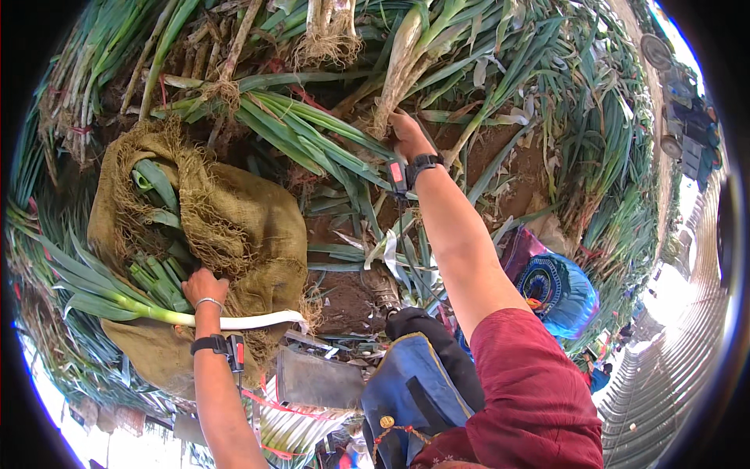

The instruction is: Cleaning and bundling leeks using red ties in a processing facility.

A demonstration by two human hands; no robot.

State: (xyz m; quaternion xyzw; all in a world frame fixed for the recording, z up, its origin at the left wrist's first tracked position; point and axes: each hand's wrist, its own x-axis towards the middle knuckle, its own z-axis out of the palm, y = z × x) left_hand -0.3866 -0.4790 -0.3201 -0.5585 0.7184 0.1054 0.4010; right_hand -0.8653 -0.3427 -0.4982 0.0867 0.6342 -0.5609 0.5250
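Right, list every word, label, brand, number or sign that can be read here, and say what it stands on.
No readable text.
Right wrist device: dark case with a red patch; any marking is too small to read.
Left wrist device: likewise too small to read.
Burlap sack: no lettering on the part that shows.
Round gold-coloured piece: too small to tell whether it bears any marking.

Brown burlap sack, rumpled, open, stringy fibres along its edge, at 9 o'clock in the scene. Green leek stalks bunched in its opening. One loose leek lying across the sack at 8 o'clock: white shaft, roots toward 3, leaves fanned toward 10. Dirt-stained leek at 12 o'clock, slanted, root end toward 7, leaves toward 1.
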